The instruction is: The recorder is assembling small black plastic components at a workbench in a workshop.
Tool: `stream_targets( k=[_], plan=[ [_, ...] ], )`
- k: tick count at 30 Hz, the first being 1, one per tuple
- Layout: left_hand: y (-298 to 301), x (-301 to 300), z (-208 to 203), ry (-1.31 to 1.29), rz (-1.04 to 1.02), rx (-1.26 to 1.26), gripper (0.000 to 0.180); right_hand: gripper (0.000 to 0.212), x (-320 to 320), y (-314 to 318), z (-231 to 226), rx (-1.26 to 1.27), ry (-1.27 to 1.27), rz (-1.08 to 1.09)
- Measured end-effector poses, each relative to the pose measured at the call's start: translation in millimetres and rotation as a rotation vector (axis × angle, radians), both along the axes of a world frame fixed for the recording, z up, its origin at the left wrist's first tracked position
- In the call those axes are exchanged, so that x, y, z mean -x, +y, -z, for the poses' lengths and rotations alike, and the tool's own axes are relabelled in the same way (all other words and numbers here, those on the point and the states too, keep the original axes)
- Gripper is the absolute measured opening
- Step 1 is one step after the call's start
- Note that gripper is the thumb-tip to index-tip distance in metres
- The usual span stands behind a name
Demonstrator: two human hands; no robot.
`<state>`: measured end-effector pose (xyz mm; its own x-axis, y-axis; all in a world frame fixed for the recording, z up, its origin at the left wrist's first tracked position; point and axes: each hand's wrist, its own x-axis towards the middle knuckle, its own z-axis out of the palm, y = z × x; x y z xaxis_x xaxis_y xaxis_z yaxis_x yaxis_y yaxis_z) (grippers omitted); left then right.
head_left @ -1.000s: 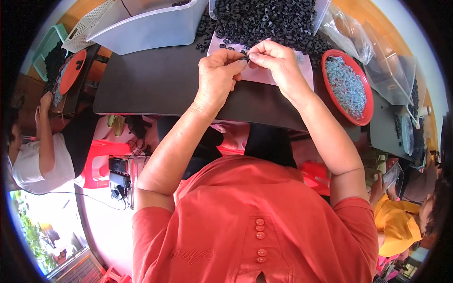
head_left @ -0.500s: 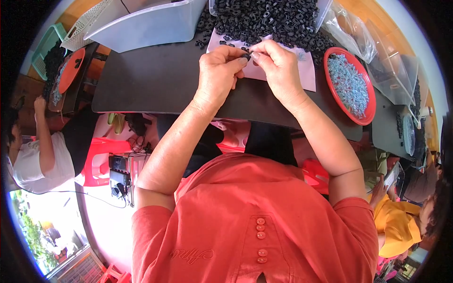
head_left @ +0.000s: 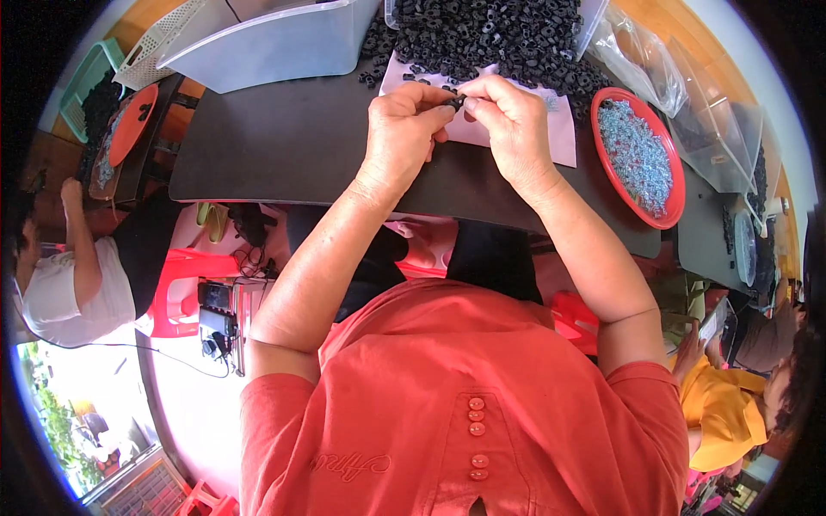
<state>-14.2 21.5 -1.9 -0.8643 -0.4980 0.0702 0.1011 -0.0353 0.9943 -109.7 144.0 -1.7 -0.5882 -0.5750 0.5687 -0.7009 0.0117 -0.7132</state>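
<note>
My left hand (head_left: 403,129) and my right hand (head_left: 509,125) meet over the table's near side, fingertips almost touching. Pinched in my left fingers is a small black plastic part (head_left: 456,101). The thumb and forefinger of my right hand close at the same part; whether they hold a second tiny piece is hidden. Beneath and beyond the hands lies a pale pink sheet (head_left: 551,142). A large heap of similar black parts (head_left: 490,39) spreads behind it, some spilling onto the sheet. To the right, a red round tray (head_left: 605,159) holds many small light-blue pieces (head_left: 637,155).
A translucent plastic bin (head_left: 275,52) stands at the back left of the dark table (head_left: 258,146). Clear plastic bags (head_left: 641,60) and a clear container (head_left: 714,138) are at the right. Other people sit at left, in a white shirt (head_left: 82,284), and right, in yellow (head_left: 723,404).
Both hands have shifted very slightly to the right, still pinching at the black part. Little else differs.
</note>
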Motion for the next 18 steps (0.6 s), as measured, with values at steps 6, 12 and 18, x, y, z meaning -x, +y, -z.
stream_targets(
  k=[6,12,18],
  plan=[
    [-0.5,0.3,0.4,-0.011,0.012,0.01,0.014,0.006,-1.8,-1.3,-0.2,0.003,0.116,0.055],
    [-0.5,-1.4,-2.8,-0.007,0.019,-0.054,0.014,0.006,-7.3,-5.0,0.8,0.03,0.257,0.13],
    [1.6,-1.9,-5.0,0.01,0.003,-0.045,0.013,0.01,-8.6,-3.8,-2.6,0.034,0.222,0.107]
  ],
)
